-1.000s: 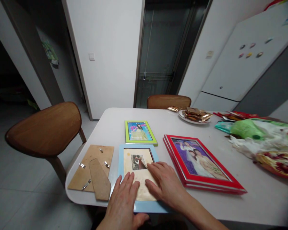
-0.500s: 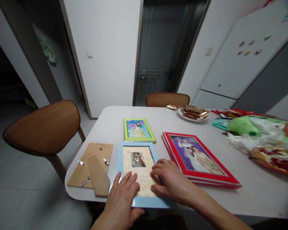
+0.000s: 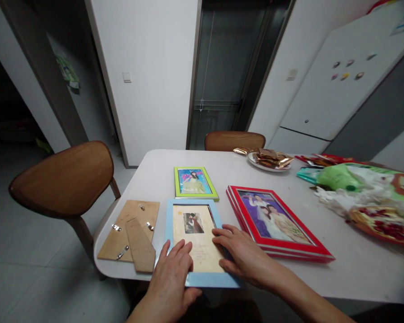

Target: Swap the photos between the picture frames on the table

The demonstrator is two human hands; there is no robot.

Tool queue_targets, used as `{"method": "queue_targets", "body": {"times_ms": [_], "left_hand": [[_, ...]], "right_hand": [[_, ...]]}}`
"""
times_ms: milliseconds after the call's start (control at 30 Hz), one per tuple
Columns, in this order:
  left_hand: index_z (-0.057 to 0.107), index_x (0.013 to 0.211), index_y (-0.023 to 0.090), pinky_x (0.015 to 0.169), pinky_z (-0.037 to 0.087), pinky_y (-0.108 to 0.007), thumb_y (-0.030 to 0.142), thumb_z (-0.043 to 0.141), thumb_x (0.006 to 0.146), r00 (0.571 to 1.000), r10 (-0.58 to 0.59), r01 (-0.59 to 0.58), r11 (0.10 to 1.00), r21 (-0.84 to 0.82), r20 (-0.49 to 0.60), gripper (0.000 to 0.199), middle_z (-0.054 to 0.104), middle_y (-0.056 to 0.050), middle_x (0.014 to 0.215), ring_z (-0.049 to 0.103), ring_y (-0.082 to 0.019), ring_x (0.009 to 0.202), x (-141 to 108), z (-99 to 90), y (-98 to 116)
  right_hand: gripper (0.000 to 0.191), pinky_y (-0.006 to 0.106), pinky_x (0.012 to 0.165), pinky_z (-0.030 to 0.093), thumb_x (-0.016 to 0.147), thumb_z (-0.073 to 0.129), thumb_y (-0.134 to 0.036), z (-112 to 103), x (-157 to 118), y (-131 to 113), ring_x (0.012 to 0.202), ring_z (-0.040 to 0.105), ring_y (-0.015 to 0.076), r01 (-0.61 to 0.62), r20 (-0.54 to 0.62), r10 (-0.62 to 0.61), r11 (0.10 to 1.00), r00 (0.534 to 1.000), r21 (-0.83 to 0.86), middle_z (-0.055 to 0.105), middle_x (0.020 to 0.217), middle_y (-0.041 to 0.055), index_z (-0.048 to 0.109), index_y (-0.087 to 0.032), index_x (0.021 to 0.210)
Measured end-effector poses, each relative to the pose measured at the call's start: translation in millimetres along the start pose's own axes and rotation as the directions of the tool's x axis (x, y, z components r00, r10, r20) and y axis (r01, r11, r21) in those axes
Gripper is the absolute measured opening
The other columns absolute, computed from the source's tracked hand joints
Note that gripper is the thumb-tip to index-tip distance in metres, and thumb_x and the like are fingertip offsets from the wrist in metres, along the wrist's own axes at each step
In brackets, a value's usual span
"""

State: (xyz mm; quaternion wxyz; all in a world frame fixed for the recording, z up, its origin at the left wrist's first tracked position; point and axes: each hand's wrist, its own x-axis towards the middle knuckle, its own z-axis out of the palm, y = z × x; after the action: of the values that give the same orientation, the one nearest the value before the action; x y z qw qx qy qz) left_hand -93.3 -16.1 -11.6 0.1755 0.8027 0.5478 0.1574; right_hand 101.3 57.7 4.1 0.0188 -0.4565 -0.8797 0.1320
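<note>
A light blue frame (image 3: 215, 281) lies at the table's front edge, with a cream sheet (image 3: 202, 251) bearing a small picture inside it. My left hand (image 3: 175, 273) rests with spread fingers on the frame's lower left part. On its right side lies my right hand (image 3: 240, 253), fingers apart at the sheet's edge. A brown backing board (image 3: 129, 229) with metal clips and a stand leg is left of the frame. Behind is a green frame (image 3: 195, 183) with a photo; to the right, stacked red frames (image 3: 279, 224) show a wedding photo.
Wrapped snacks sit on a plate (image 3: 269, 165) at the table's back. At the right are a green and white plastic bag (image 3: 350, 179) and a dish of red fruit (image 3: 387, 224). Wooden chairs (image 3: 63, 179) stand left and behind the white table (image 3: 148, 170).
My right hand has shifted slightly right and up along the sheet's edge, uncovering more of the sheet. My left hand has barely moved. The view has shifted slightly.
</note>
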Motion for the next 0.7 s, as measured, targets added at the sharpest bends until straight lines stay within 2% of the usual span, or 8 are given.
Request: {"method": "queue_targets", "body": {"times_ms": [67, 167, 267, 367, 433, 533, 600, 700], "left_hand": [[0.051, 0.090, 0.020, 0.099, 0.021, -0.053, 0.020, 0.061, 0.063, 0.999, 0.033, -0.034, 0.999, -0.035, -0.009, 0.028, 0.044, -0.011, 0.127, 0.033, -0.026, 0.121, -7.5, -6.8, -5.4], [0.045, 0.105, 0.020, 0.099, 0.025, -0.050, 0.024, 0.056, 0.070, 0.989, 0.003, -0.005, 1.000, -0.017, -0.145, 0.037, 0.038, -0.011, 0.131, 0.029, -0.024, 0.123, -23.4, -23.2, -33.6], [0.043, 0.111, 0.015, 0.097, 0.029, -0.048, 0.029, 0.053, 0.072, 0.936, -0.149, 0.189, 0.977, 0.100, -0.319, 0.042, 0.037, -0.016, 0.130, 0.032, -0.027, 0.121, -40.6, -37.2, -81.8], [0.044, 0.112, 0.009, 0.093, 0.032, -0.050, 0.042, 0.050, 0.073, 0.866, -0.315, 0.410, 0.892, 0.191, -0.389, 0.051, 0.044, -0.020, 0.123, 0.036, -0.032, 0.117, -56.9, -35.8, -125.3], [0.043, 0.114, 0.010, 0.093, 0.034, -0.048, 0.045, 0.050, 0.072, 0.866, -0.297, 0.413, 0.879, 0.239, -0.402, 0.055, 0.042, -0.020, 0.125, 0.036, -0.031, 0.118, -66.8, -25.8, -140.8], [0.041, 0.117, 0.015, 0.092, 0.035, -0.050, 0.045, 0.059, 0.065, 0.886, -0.171, 0.324, 0.894, 0.310, -0.431, 0.063, 0.039, -0.018, 0.128, 0.035, -0.032, 0.118, -78.5, -8.3, -146.7], [0.040, 0.118, 0.017, 0.091, 0.036, -0.050, 0.041, 0.063, 0.062, 0.886, -0.094, 0.265, 0.906, 0.330, -0.454, 0.066, 0.040, -0.018, 0.128, 0.036, -0.033, 0.117, -83.2, -1.5, -147.7], [0.041, 0.117, 0.018, 0.090, 0.038, -0.047, 0.033, 0.064, 0.062, 0.874, -0.044, 0.217, 0.927, 0.307, -0.485, 0.062, 0.045, -0.016, 0.124, 0.042, -0.031, 0.114, -85.3, -1.3, -150.8]], "right_hand": [[0.030, 0.043, 0.088, 0.031, 0.061, 0.058, -0.021, -0.6, 2.0, -6.1, 0.111, 0.037, 0.0295, 0.023, -0.030, -0.023, 1.000, 0.999, -0.017, 0.052, 0.116, 0.0064, 0.063, -0.021, 0.090], [0.022, 0.038, 0.088, 0.032, 0.067, 0.054, -0.024, 0.6, 8.0, -23.5, 0.106, 0.043, 0.0248, 0.065, -0.127, -0.059, 0.997, 0.990, 0.043, 0.055, 0.110, 0.0078, 0.063, -0.019, 0.086], [0.026, 0.033, 0.086, 0.033, 0.073, 0.049, -0.025, 4.5, 19.2, -52.5, 0.096, 0.048, 0.0194, 0.142, -0.197, -0.106, 0.973, 0.975, 0.180, 0.059, 0.101, 0.0075, 0.060, -0.017, 0.096], [0.031, 0.034, 0.087, 0.031, 0.074, 0.050, -0.031, 12.7, 36.4, -87.9, 0.093, 0.048, 0.0197, 0.205, -0.222, -0.157, 0.955, 0.962, 0.215, 0.059, 0.097, 0.0062, 0.057, -0.019, 0.102], [0.040, 0.038, 0.085, 0.030, 0.073, 0.051, -0.039, 21.6, 50.1, -109.8, 0.094, 0.046, 0.0222, 0.209, -0.247, -0.161, 0.961, 0.955, 0.183, 0.058, 0.098, 0.0074, 0.053, -0.020, 0.107], [0.053, 0.043, 0.082, 0.030, 0.065, 0.056, -0.048, 37.6, 69.5, -133.3, 0.092, 0.044, 0.0262, 0.184, -0.271, -0.145, 0.975, 0.951, 0.123, 0.055, 0.098, 0.0104, 0.049, -0.019, 0.109], [0.051, 0.041, 0.079, 0.031, 0.062, 0.059, -0.041, 46.1, 78.2, -141.8, 0.090, 0.043, 0.0263, 0.167, -0.274, -0.130, 0.979, 0.953, 0.117, 0.054, 0.096, 0.0104, 0.050, -0.019, 0.107], [0.050, 0.036, 0.077, 0.034, 0.062, 0.058, -0.027, 49.9, 81.0, -145.5, 0.089, 0.043, 0.0236, 0.163, -0.272, -0.105, 0.966, 0.956, 0.202, 0.052, 0.094, 0.0085, 0.048, -0.020, 0.110]]}}
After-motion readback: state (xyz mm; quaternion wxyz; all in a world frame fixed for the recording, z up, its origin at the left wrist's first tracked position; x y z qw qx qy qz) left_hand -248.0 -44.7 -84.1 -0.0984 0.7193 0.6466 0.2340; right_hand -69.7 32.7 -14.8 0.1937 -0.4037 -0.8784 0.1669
